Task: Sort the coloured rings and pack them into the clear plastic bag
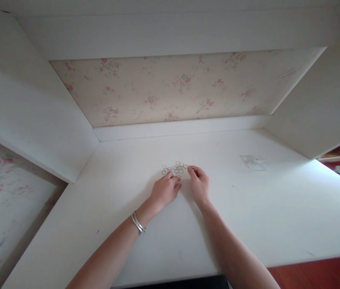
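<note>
A small cluster of several thin pale rings (176, 167) lies on the white desk (248, 216), a little beyond my fingertips. My left hand (165, 190), with a silver bracelet on its wrist, rests on the desk with fingers curled, pinched at the near edge of the rings. My right hand (199, 182) sits beside it, fingers bent, its fingertips touching the cluster's right edge. What each hand pinches is too small to make out.
A small clear plastic bag (253, 162) lies on the desk to the right. White side panels wall the desk left and right, with a floral-papered back panel (182, 86) behind. Red floor shows at the lower right.
</note>
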The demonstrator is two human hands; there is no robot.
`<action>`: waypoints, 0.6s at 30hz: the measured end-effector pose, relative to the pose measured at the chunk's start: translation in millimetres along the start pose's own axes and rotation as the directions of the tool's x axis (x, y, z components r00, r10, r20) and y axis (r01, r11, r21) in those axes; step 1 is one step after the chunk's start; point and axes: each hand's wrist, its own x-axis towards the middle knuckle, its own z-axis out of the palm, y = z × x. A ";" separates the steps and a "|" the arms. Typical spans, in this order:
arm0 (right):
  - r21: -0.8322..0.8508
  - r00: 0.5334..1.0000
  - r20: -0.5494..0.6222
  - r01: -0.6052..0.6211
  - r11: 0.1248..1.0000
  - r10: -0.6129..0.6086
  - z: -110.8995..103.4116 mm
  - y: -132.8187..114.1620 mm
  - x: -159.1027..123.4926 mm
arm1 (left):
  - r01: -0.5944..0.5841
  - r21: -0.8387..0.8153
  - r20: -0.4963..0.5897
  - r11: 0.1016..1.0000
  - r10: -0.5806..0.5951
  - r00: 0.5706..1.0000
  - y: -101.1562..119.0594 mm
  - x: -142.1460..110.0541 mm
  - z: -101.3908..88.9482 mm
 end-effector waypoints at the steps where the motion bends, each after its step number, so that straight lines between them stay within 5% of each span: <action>1: -0.007 1.000 0.010 0.012 1.000 -0.012 0.5 0.7 -0.6 | 0.001 0.005 0.007 1.000 -0.001 1.000 1.7 3.8 1.8; 12: -0.072 0.989 0.096 0.122 0.990 -0.114 0.9 2.2 -2.3 | -0.037 -0.034 0.033 0.999 0.038 0.999 -0.8 7.6 10.2; 18: -0.320 0.946 0.250 0.283 0.904 -0.207 1.0 2.1 -6.8 | 0.003 -0.051 -0.107 0.999 -0.009 0.994 -24.9 -19.4 -5.5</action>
